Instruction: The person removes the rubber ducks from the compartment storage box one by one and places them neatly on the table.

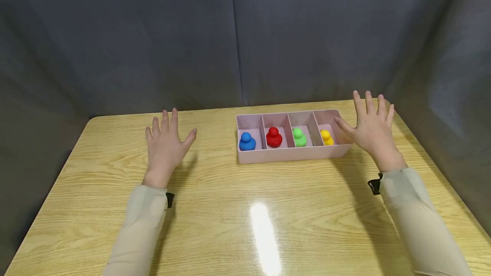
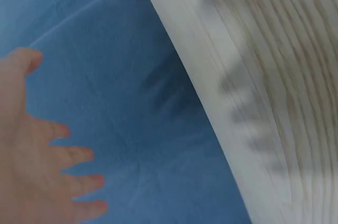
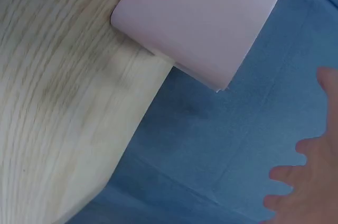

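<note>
A pink divided tray (image 1: 291,153) stands on the wooden table (image 1: 245,208), right of centre. Its four compartments hold a blue duck (image 1: 247,141), a red duck (image 1: 274,137), a green duck (image 1: 299,137) and a yellow duck (image 1: 327,137). My left hand (image 1: 166,143) hovers flat with spread fingers over the table, well left of the tray, holding nothing. My right hand (image 1: 370,127) is spread just beside the tray's right end, its thumb over the tray's corner; whether it touches I cannot tell. The wrist views show the left hand (image 2: 37,176), the right hand (image 3: 311,182) and the tray (image 3: 200,23).
Grey-blue fabric walls (image 1: 238,33) close in the table at the back and both sides. The table's far edge runs just behind the tray. A bright light reflection (image 1: 262,229) lies on the near middle of the tabletop.
</note>
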A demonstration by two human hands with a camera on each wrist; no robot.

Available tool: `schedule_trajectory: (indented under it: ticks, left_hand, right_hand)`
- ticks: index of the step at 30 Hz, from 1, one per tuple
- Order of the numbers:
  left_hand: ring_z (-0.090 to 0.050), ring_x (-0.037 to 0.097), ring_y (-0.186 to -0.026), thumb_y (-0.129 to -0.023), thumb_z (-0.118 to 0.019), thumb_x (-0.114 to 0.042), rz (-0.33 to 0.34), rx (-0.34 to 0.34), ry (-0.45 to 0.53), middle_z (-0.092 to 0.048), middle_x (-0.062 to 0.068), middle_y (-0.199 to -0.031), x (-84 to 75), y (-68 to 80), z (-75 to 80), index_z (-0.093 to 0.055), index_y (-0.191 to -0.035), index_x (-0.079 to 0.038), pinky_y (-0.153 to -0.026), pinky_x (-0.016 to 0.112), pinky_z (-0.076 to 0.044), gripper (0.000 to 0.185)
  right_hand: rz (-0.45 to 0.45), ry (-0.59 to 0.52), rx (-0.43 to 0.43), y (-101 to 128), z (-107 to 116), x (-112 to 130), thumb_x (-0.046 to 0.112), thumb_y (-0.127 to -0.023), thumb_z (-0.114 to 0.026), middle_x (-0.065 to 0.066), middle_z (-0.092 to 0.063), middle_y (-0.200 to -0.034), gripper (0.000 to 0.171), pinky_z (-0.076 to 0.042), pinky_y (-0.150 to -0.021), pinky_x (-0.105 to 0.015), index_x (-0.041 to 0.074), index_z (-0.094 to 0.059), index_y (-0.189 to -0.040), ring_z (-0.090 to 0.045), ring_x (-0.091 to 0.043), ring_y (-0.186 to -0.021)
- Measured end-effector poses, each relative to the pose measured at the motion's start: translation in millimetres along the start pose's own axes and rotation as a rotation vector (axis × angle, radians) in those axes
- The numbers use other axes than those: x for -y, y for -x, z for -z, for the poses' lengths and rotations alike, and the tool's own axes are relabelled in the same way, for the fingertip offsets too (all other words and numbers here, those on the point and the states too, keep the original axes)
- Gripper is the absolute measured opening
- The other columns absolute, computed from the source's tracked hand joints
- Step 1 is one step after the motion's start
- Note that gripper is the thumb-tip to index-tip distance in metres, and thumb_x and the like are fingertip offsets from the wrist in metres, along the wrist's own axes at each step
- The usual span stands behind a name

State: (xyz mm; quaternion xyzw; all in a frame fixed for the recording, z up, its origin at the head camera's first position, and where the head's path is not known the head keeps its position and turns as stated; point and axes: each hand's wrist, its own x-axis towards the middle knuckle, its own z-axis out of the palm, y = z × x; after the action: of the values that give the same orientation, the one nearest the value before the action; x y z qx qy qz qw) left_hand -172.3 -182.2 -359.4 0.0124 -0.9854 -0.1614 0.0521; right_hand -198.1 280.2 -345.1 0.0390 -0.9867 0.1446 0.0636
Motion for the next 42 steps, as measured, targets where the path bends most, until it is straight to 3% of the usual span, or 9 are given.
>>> schedule_trajectory:
  ticks: [6,13,21,24,28,32,37,39,42]
  left_hand:
    - [-0.027,0.044,-0.141,-0.098,-0.042,-0.042,-0.033,0.02,0.2,-0.027,0.023,-0.154,-9.2,-6.6,-2.4,-0.02,-0.151,-0.002,-0.114,0.059,-0.024,0.07]
    - [-0.039,0.037,-0.136,-0.1,-0.043,-0.034,0.018,0.111,0.485,-0.039,0.018,-0.149,-21.4,-14.0,-8.1,-0.03,-0.148,-0.005,-0.109,0.052,-0.037,0.058]
    - [-0.053,0.035,-0.124,-0.097,-0.051,-0.021,0.019,0.188,0.718,-0.053,0.019,-0.135,-39.6,-18.2,-15.9,-0.043,-0.14,-0.003,-0.101,0.045,-0.047,0.047]
    - [-0.057,0.034,-0.119,-0.095,-0.054,-0.017,0.02,0.212,0.758,-0.056,0.02,-0.132,-47.2,-21.3,-20.2,-0.045,-0.138,-0.002,-0.099,0.043,-0.048,0.046]
    - [-0.058,0.033,-0.118,-0.094,-0.056,-0.011,0.009,0.25,0.779,-0.056,0.021,-0.13,-56.1,-25.0,-26.3,-0.047,-0.136,-0.001,-0.099,0.042,-0.049,0.045]
    - [-0.059,0.033,-0.116,-0.091,-0.059,-0.006,-0.02,0.278,0.788,-0.057,0.021,-0.129,-62.4,-26.5,-31.8,-0.049,-0.134,-0.001,-0.097,0.04,-0.051,0.045]
    - [-0.062,0.031,-0.112,-0.089,-0.06,-0.004,-0.059,0.289,0.781,-0.06,0.019,-0.124,-67.3,-27.6,-36.6,-0.053,-0.13,-0.001,-0.092,0.034,-0.054,0.042]
    - [-0.061,0.031,-0.113,-0.089,-0.06,-0.004,-0.062,0.294,0.767,-0.06,0.018,-0.124,-69.3,-28.3,-37.9,-0.053,-0.13,-0.001,-0.093,0.035,-0.053,0.042]
    - [-0.06,0.033,-0.116,-0.09,-0.058,-0.003,-0.048,0.31,0.74,-0.059,0.018,-0.128,-72.5,-29.9,-40.3,-0.052,-0.132,-0.002,-0.096,0.038,-0.052,0.043]
  right_hand:
    - [-0.043,-0.138,0.034,-6.4,0.3,-4.8,0.055,-0.095,-0.041,-0.033,-0.012,-0.155,0.087,-0.003,-0.112,-0.07,0.003,-0.005,-0.153,-0.006,-0.057,-0.14]
    - [-0.129,-0.325,0.147,-12.1,-1.6,-14.9,0.055,-0.097,-0.035,-0.036,-0.019,-0.151,0.085,-0.026,-0.106,-0.069,-0.001,-0.002,-0.152,-0.024,-0.057,-0.135]
    - [-0.198,-0.501,0.257,-11.1,-8.9,-27.5,0.046,-0.1,-0.036,-0.037,-0.026,-0.148,0.076,-0.036,-0.106,-0.06,-0.006,-0.012,-0.15,-0.036,-0.052,-0.131]
    - [-0.211,-0.587,0.283,-11.9,-11.8,-31.1,0.039,-0.101,-0.038,-0.036,-0.029,-0.147,0.072,-0.05,-0.099,-0.035,-0.007,-0.012,-0.15,-0.041,-0.047,-0.129]
    - [-0.224,-0.644,0.312,-13.4,-13.8,-34.4,0.033,-0.101,-0.043,-0.034,-0.034,-0.145,0.069,-0.049,-0.08,-0.007,-0.006,-0.015,-0.15,-0.05,-0.034,-0.122]
    - [-0.235,-0.644,0.337,-14.2,-15.0,-34.4,0.026,-0.1,-0.047,-0.031,-0.037,-0.145,0.064,-0.051,-0.088,-0.015,-0.003,-0.02,-0.15,-0.056,-0.003,-0.099]
    - [-0.218,-0.621,0.358,-13.7,-17.5,-33.4,0.015,-0.098,-0.051,-0.029,-0.037,-0.146,0.061,-0.046,-0.1,-0.032,-0.003,-0.024,-0.149,-0.052,-0.022,-0.117]
    - [-0.221,-0.619,0.36,-14.0,-18.6,-33.3,0.015,-0.097,-0.052,-0.029,-0.037,-0.146,0.06,-0.046,-0.097,-0.026,-0.004,-0.026,-0.148,-0.046,-0.029,-0.124]
    - [-0.245,-0.623,0.361,-15.3,-19.5,-34.2,0.015,-0.097,-0.052,-0.027,-0.037,-0.146,0.057,-0.044,-0.084,-0.01,-0.005,-0.03,-0.146,-0.053,-0.014,-0.109]
